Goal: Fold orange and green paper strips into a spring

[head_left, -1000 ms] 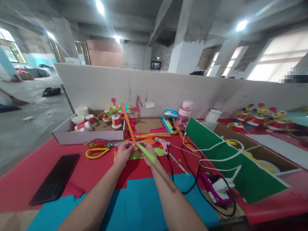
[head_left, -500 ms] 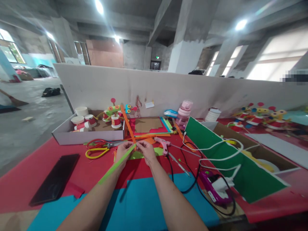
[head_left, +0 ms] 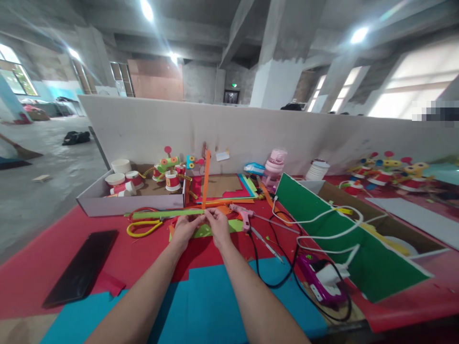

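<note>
An orange paper strip (head_left: 206,179) points up and away from my fingers, and a green paper strip (head_left: 161,214) runs out to the left. The two strips meet at my fingertips. My left hand (head_left: 185,229) is closed in a pinch at that meeting point, and my right hand (head_left: 218,225) pinches there too, fingertips touching the left ones. How the strips overlap is hidden by the fingers. Beneath the hands lies light green paper (head_left: 234,225). Yellow-handled scissors (head_left: 141,229) lie left of my left hand, partly covered by the green strip. A pink glue gun (head_left: 245,216) is right of my right hand.
A white box (head_left: 129,206) at the back left holds paper cups and a cup figure (head_left: 172,180). A phone (head_left: 82,267) lies left. Blue sheets (head_left: 215,301) cover the front. At right are a purple power strip (head_left: 319,282), cables and a green-sided box (head_left: 344,243).
The green strip has swung from across my left forearm to lying out leftward over the scissors. The orange strip's top has turned right, now nearly upright. Both hands stay pinched together.
</note>
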### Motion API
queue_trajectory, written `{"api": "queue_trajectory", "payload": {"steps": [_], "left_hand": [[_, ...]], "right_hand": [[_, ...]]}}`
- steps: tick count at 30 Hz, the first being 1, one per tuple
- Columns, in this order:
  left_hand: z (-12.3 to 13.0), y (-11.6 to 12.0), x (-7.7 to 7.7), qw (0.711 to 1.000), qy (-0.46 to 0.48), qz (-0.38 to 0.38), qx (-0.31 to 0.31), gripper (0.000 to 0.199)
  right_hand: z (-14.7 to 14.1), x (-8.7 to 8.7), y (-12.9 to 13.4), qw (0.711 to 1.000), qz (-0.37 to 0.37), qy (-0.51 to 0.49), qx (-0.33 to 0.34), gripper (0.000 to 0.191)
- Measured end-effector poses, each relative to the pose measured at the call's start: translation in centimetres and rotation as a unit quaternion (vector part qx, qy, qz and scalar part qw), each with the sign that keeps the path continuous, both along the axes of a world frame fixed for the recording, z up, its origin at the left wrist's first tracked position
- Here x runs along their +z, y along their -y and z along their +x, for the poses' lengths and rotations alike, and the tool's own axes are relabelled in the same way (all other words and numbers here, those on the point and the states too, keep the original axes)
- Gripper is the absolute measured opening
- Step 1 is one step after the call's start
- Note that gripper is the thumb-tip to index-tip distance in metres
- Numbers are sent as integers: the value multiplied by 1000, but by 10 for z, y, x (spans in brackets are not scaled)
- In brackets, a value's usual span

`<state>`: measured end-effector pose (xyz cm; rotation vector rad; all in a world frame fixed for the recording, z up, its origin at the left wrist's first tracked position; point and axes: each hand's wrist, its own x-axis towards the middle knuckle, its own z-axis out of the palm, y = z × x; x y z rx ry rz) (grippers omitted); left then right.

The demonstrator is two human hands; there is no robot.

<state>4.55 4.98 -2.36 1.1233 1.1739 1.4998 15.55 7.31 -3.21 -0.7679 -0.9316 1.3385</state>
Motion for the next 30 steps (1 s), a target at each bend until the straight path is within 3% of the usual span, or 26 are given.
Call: {"api": "queue_trajectory", "payload": {"steps": [6, 11, 17, 30], "left_hand": [[-3, -3, 1, 998, 54, 6, 11, 35], [-4, -5, -2, 999, 32, -22, 27, 34], [-3, -4, -1, 995, 95, -8, 13, 40], [-3, -4, -2, 998, 54, -1, 21, 39]], "right_hand": [[-2, 2, 2, 999, 0, 21, 28, 30], [-2, 1, 1, 999, -2, 12, 49, 30], [0, 0, 0, 999, -15, 8, 32, 26], [-1, -2, -1, 999, -41, -10, 28, 30]]}}
